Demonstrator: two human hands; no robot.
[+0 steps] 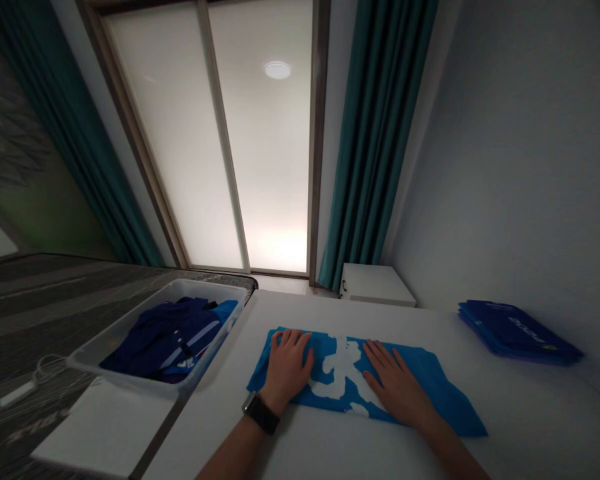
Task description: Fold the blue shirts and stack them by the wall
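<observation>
A bright blue folded garment [335, 380] with large white print lies lengthwise across the white table [305, 447]. On its left part rests my left hand [289, 368], fingers slightly bent and apart, with a dark watch [261, 412] on the wrist. My right hand [397, 388] lies flat on the right part, its fingers stretched out. Both palms press on the cloth without gripping it. The garment's right end tapers to a loose corner, and my forearms cover some of its near edge.
At the left, a translucent plastic bin [187, 285] holds dark blue clothes [167, 333]. A stack of folded dark blue clothes [520, 333] sits at the table's right, near the wall. Behind the table stand a small white cabinet [377, 283] and teal curtains [375, 140].
</observation>
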